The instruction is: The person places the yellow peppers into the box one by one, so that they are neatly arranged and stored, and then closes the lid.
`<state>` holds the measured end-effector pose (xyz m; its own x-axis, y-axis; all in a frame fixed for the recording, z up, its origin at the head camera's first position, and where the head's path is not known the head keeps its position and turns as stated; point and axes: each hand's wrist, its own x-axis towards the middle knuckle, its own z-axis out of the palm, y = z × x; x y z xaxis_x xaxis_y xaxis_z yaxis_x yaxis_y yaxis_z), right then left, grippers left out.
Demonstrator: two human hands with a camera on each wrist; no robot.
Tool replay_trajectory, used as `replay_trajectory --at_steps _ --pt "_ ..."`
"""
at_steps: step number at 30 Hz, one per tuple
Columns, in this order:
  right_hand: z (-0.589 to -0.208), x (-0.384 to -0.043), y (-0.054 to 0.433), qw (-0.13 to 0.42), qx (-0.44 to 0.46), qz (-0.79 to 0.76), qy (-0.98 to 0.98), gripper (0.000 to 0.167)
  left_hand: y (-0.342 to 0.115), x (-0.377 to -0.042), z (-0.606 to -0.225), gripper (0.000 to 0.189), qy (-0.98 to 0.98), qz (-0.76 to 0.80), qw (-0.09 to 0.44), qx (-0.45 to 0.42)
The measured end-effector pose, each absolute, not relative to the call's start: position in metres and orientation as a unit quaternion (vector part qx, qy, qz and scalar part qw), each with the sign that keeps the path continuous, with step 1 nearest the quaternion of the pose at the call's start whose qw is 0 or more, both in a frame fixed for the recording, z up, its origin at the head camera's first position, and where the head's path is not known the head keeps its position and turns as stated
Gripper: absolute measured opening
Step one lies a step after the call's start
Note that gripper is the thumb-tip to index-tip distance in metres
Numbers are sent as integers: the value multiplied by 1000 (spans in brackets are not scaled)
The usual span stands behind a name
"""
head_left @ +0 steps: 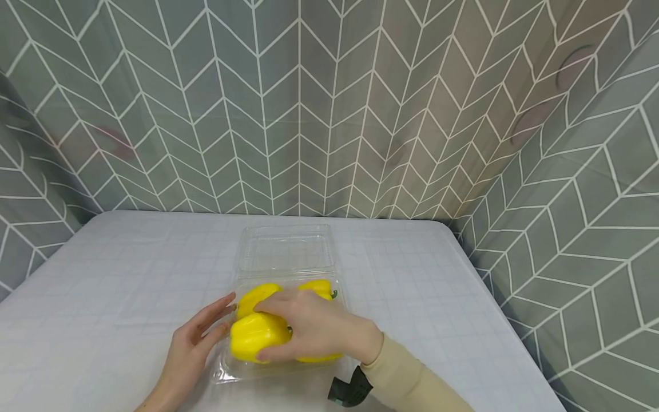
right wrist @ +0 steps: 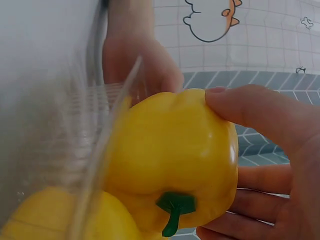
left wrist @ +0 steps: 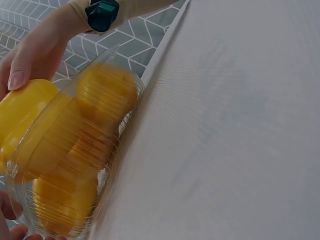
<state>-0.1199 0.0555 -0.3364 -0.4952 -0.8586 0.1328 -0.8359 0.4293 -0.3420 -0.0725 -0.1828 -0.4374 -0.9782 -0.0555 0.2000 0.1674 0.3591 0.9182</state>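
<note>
My right hand (head_left: 316, 326) grips a yellow bell pepper (head_left: 255, 336) at the front left of a clear plastic clamshell box (head_left: 229, 372). In the right wrist view, thumb and fingers span this pepper (right wrist: 170, 145), whose green stem faces the camera. More yellow peppers lie in the box: one at the back left (head_left: 254, 298), one at the back right (head_left: 318, 286), and one mostly hidden under my right hand (head_left: 320, 359). At the box's left side, my left hand (head_left: 189, 343) rests its loosely extended fingertips near the wall.
The box's clear lid (head_left: 287, 249) lies folded back, away from me. Beneath is a table with a pale checked cloth (head_left: 128, 269). A patterned grey curtain (head_left: 309, 114) stands behind and to the sides. A dark device (head_left: 351, 389) is on my right wrist.
</note>
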Motion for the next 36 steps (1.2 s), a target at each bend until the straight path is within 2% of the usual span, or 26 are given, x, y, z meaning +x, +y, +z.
replay_trajectory --at_steps 6,17,28,36 --pt "-343 -116 50 34 -512 -174 841 56 -183 -73 -438 41 -819 -564 101 -42" --pt "-350 -112 44 -12 -521 -123 844 64 -184 -72 -436 40 -816 -565 107 -50" --pt "-338 -114 57 52 -496 -151 854 59 -183 -71 -436 40 -814 -569 108 -49" --pt "-341 -116 54 45 -493 -127 859 59 -184 -71 -436 40 -810 -572 115 -62"
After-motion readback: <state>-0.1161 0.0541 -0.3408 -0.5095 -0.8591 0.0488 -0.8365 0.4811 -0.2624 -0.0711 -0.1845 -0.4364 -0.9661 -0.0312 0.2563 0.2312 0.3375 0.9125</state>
